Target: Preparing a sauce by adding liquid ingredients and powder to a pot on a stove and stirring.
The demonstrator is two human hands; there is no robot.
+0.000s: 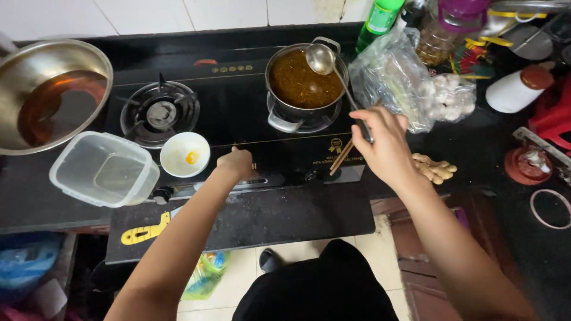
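Ladle [324,59] bowl rests on the rim of the pot [304,83] of brown sauce, back right burner; we judge our right hand [386,145] closed round its handle plus chopsticks [342,156] to steady it. Left hand [237,163] curled shut at the stove front on a knob [254,167], likely setting flame.

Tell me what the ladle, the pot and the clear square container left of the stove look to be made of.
Ladle, held in the right hand: polished metal, likely steel, its bowl mirror-bright. Pot: also shiny grey metal, with reflective handles. Container: translucent, slightly cloudy plastic with rounded corners; the counter shows through its walls.
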